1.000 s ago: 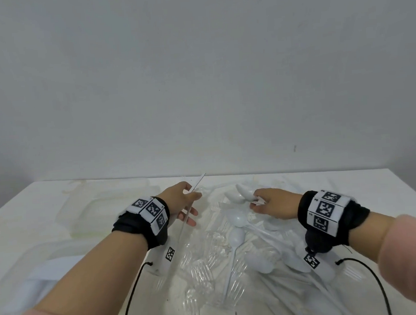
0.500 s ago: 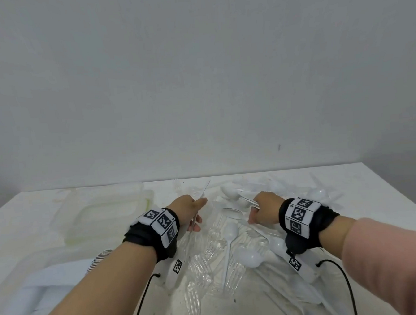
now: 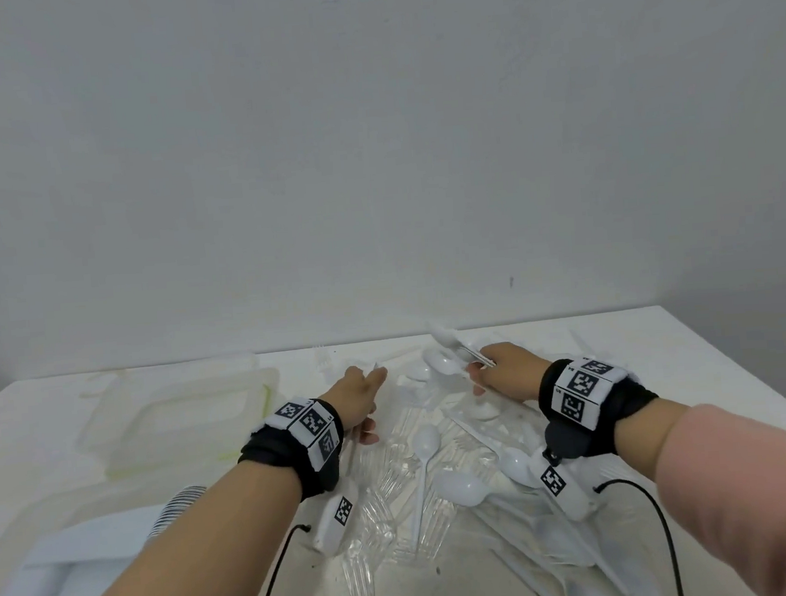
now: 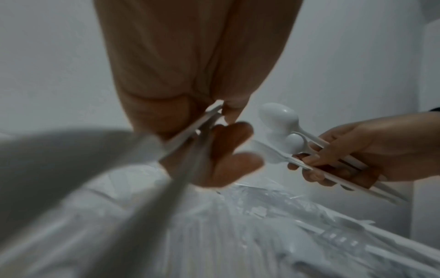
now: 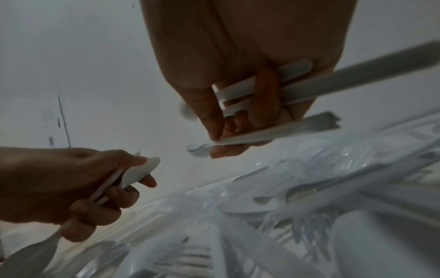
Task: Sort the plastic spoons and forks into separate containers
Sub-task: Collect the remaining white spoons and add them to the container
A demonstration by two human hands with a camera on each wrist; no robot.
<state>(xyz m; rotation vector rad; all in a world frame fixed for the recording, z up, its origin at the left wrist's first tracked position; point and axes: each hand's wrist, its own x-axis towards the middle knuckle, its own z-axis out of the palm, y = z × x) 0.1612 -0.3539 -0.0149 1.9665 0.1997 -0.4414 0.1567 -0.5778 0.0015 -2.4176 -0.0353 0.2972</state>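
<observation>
Right hand [image 3: 503,371] fingers [image 4: 311,159] clamp several white spoons [image 4: 283,127]; bowls visible only in left wrist view. Left hand [image 3: 358,393] fingers [image 5: 128,161] pinch cutlery handles [image 4: 190,131] over the counter [image 3: 666,371] pile.

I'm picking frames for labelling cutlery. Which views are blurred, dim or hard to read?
Head view: sharp, evenly lit, but clear forks nearly vanish against the white table. Left wrist view: dim, foreground handle smeared. Right wrist view: dim, hand underexposed, pile motion-blurred.
</observation>
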